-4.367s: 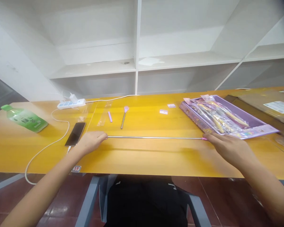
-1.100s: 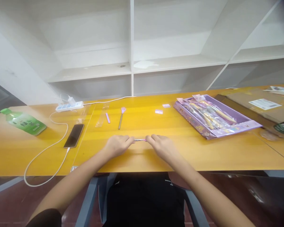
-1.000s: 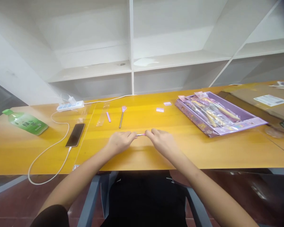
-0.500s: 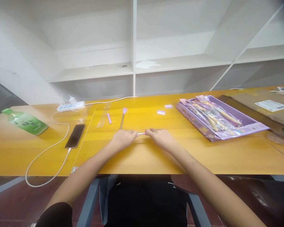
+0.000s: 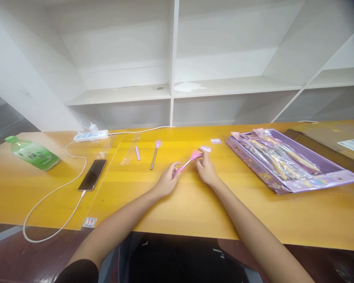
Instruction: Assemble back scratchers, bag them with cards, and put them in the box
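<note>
A pink back scratcher (image 5: 187,162) with a metal rod and a hand-shaped head is held slantwise above the table. My left hand (image 5: 166,181) is closed around its pink handle. At the other end, the thumb and forefinger of my right hand (image 5: 207,169) are at the edge of the pink head, closed on it. Left of my hands lies a second back scratcher (image 5: 155,155), with a pale pink head and a bare metal rod. Beside that one is a short purple tube (image 5: 137,153).
Clear plastic wrapping (image 5: 129,151) lies by the tube. Two small labels (image 5: 206,149) sit beyond my right hand. A purple display box (image 5: 253,171) with wrapped items and a cardboard box (image 5: 327,137) stand right. Left are a charging phone (image 5: 92,175), power strip (image 5: 91,135) and green bottle (image 5: 32,153).
The back scratcher, mostly hidden between my hands before, now shows its pink head and handle. My left hand has turned and moved right; my right hand has shifted to the head. The view has tilted.
</note>
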`<action>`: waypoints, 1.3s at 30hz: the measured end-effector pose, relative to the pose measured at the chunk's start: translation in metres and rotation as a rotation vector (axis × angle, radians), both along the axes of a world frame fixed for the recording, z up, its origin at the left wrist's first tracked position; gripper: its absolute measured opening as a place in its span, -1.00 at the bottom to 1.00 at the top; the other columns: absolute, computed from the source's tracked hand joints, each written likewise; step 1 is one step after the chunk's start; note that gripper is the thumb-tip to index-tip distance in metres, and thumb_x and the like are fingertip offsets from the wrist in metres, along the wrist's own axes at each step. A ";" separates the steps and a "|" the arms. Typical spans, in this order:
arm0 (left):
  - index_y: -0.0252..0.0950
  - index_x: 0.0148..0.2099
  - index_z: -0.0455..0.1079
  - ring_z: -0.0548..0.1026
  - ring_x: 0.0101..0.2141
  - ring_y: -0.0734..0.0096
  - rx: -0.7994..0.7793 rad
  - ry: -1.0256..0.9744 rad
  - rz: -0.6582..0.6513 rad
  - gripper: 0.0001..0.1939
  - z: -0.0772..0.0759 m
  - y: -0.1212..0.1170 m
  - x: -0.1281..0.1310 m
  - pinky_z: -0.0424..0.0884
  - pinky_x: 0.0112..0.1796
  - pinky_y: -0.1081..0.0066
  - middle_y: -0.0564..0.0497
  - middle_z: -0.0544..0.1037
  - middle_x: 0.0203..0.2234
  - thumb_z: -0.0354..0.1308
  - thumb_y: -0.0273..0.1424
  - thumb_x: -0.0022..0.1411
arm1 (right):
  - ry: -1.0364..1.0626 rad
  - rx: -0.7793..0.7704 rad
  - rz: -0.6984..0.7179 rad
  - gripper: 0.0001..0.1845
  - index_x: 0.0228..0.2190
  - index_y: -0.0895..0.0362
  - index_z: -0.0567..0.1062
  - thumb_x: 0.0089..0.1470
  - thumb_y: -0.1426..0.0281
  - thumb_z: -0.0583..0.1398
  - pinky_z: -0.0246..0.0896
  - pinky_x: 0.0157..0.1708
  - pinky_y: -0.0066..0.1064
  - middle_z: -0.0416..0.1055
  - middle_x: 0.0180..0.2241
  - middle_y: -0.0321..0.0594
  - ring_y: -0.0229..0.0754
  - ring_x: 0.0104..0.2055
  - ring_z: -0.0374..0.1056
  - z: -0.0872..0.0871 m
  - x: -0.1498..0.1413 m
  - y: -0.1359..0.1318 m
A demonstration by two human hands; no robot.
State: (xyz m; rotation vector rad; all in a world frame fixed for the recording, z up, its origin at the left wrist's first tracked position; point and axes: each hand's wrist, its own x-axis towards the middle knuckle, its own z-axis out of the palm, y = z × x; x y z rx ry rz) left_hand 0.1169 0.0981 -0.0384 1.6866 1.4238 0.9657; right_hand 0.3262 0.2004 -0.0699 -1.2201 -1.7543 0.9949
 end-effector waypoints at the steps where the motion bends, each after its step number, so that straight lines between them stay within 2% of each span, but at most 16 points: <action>1: -0.23 0.35 0.25 0.48 -0.18 0.32 0.011 0.006 0.013 -0.57 0.001 0.001 -0.001 0.41 -0.05 0.29 -0.02 0.51 -0.16 0.03 -0.31 0.50 | 0.098 -0.058 0.067 -0.30 0.34 0.09 0.12 0.22 0.23 0.10 0.28 -0.33 -0.25 0.49 -0.12 -0.13 -0.15 -0.43 0.29 0.000 -0.001 -0.002; 4: -0.21 0.31 0.28 0.45 0.07 0.19 0.075 0.052 -0.003 -0.60 0.006 0.002 -0.004 0.35 0.18 0.15 -0.15 0.49 0.06 0.02 -0.34 0.50 | 0.273 -0.217 0.419 -0.46 0.13 0.08 0.37 0.18 0.14 0.17 0.22 -0.40 -0.32 0.48 -0.23 -0.21 -0.23 -0.48 0.20 0.008 -0.005 -0.010; 6: -0.19 0.34 0.26 0.39 0.19 0.14 0.114 0.095 -0.062 -0.58 0.008 -0.001 -0.002 0.28 0.28 0.09 -0.18 0.43 0.16 0.01 -0.36 0.50 | 0.298 -0.267 0.524 -0.58 -0.09 0.10 0.47 0.22 0.04 0.19 0.19 -0.40 -0.34 0.46 -0.29 -0.23 -0.25 -0.47 0.20 0.014 -0.009 -0.016; 10: -0.16 0.51 0.07 0.39 0.17 0.11 0.072 0.197 -0.166 -0.40 0.013 -0.013 0.005 0.29 0.30 0.05 -0.20 0.34 0.14 0.04 -0.26 0.51 | 0.320 -0.315 0.452 -0.46 -0.31 0.10 0.44 0.20 -0.15 0.25 0.05 -0.48 -0.38 0.34 -0.46 -0.32 -0.27 -0.51 0.12 0.018 -0.019 -0.022; 13: -0.18 0.52 0.05 0.41 0.13 0.12 0.093 0.289 -0.152 -0.37 0.025 -0.012 -0.006 0.34 0.27 0.06 -0.20 0.27 0.13 0.02 -0.16 0.53 | 0.388 -0.327 0.414 -0.41 -0.35 0.09 0.40 0.15 -0.20 0.26 -0.01 -0.48 -0.38 0.29 -0.51 -0.36 -0.28 -0.52 0.09 0.017 -0.021 -0.019; 15: -0.23 0.44 0.19 0.39 0.15 0.10 0.186 0.392 -0.036 -0.43 0.040 -0.005 -0.027 0.33 0.27 0.07 -0.22 0.23 0.15 0.07 -0.19 0.50 | 0.427 -0.320 0.370 -0.41 -0.37 0.08 0.38 0.16 -0.21 0.25 -0.03 -0.47 -0.38 0.25 -0.55 -0.39 -0.28 -0.53 0.07 0.015 -0.020 -0.016; 17: -0.26 0.28 0.36 0.36 0.17 0.07 0.270 0.509 0.151 -0.58 0.058 0.004 -0.058 0.28 0.30 0.05 -0.21 0.24 0.11 0.10 -0.29 0.45 | 0.439 -0.316 0.344 -0.42 -0.39 0.07 0.36 0.19 -0.19 0.24 -0.03 -0.46 -0.38 0.20 -0.59 -0.42 -0.28 -0.54 0.05 0.013 -0.018 -0.013; 19: -0.25 0.16 0.43 0.37 0.12 0.05 0.261 0.607 0.362 -0.68 0.074 0.008 -0.095 0.30 0.27 0.03 -0.19 0.26 0.05 0.10 -0.35 0.42 | 0.446 -0.320 0.339 -0.43 -0.40 0.07 0.36 0.19 -0.18 0.25 -0.03 -0.45 -0.38 0.19 -0.61 -0.43 -0.28 -0.55 0.06 0.011 -0.017 -0.010; 22: -0.29 0.23 0.41 0.31 0.18 -0.15 0.163 0.855 0.509 -0.54 0.088 0.002 -0.145 0.26 0.26 -0.09 -0.29 0.27 0.11 0.22 -0.32 0.32 | 0.458 -0.326 0.352 -0.43 -0.39 0.07 0.38 0.17 -0.18 0.27 -0.06 -0.47 -0.38 0.19 -0.62 -0.44 -0.27 -0.56 0.06 0.007 -0.018 -0.007; 24: -0.33 0.30 0.36 0.29 0.21 -0.27 0.050 0.983 0.528 -0.39 0.089 -0.008 -0.172 0.27 0.23 -0.12 -0.36 0.27 0.18 0.29 -0.34 0.22 | 0.466 -0.329 0.362 -0.44 -0.39 0.07 0.39 0.16 -0.18 0.27 -0.07 -0.48 -0.38 0.20 -0.63 -0.44 -0.28 -0.56 0.06 0.006 -0.020 -0.006; 25: -0.32 0.28 0.39 0.31 0.20 -0.28 -0.005 1.014 0.520 -0.39 0.088 -0.013 -0.182 0.28 0.22 -0.10 -0.37 0.30 0.18 0.30 -0.36 0.18 | 0.471 -0.330 0.366 -0.44 -0.39 0.07 0.39 0.16 -0.18 0.27 -0.07 -0.48 -0.38 0.21 -0.63 -0.44 -0.28 -0.57 0.06 0.006 -0.020 -0.005; 28: -0.28 0.04 0.55 0.49 0.04 -0.04 -0.113 0.984 0.431 -0.66 0.082 -0.025 -0.204 0.36 0.17 0.09 -0.24 0.50 0.00 0.24 -0.40 0.21 | 0.486 -0.332 0.374 -0.43 -0.40 0.08 0.38 0.14 -0.17 0.29 -0.05 -0.48 -0.39 0.21 -0.63 -0.44 -0.29 -0.57 0.06 0.008 -0.022 -0.004; 31: -0.27 -0.17 0.56 0.56 -0.16 0.15 -0.113 0.946 0.419 -0.85 0.083 -0.030 -0.215 0.45 0.03 0.23 -0.13 0.59 -0.20 0.19 -0.36 0.28 | 0.503 -0.340 0.378 -0.44 -0.42 0.08 0.37 0.13 -0.15 0.31 -0.02 -0.47 -0.39 0.22 -0.63 -0.44 -0.29 -0.56 0.09 0.012 -0.022 -0.004; 35: -0.30 -0.09 0.49 0.57 -0.11 0.13 0.023 0.920 0.579 -0.78 0.096 -0.031 -0.212 0.47 0.03 0.17 -0.17 0.61 -0.11 0.05 -0.33 0.42 | 0.538 -0.361 0.381 -0.47 -0.41 0.09 0.40 0.12 -0.11 0.34 -0.04 -0.49 -0.39 0.22 -0.63 -0.43 -0.29 -0.56 0.08 0.013 -0.021 -0.004; 37: -0.31 -0.05 0.47 0.55 -0.05 0.14 0.229 0.857 0.653 -0.75 0.104 -0.032 -0.198 0.52 -0.01 0.18 -0.19 0.59 -0.09 0.01 -0.31 0.46 | 0.570 -0.376 0.379 -0.47 -0.40 0.10 0.42 0.12 -0.10 0.35 -0.07 -0.50 -0.40 0.20 -0.64 -0.44 -0.30 -0.56 0.06 0.012 -0.021 -0.003; 39: -0.29 -0.04 0.47 0.55 -0.05 0.19 0.469 0.746 0.583 -0.77 0.108 -0.031 -0.175 0.57 -0.12 0.27 -0.17 0.56 -0.10 0.06 -0.29 0.47 | 0.616 -0.392 0.367 -0.46 -0.40 0.10 0.43 0.10 -0.12 0.36 -0.05 -0.50 -0.40 0.19 -0.62 -0.44 -0.30 -0.55 0.06 0.010 -0.023 -0.002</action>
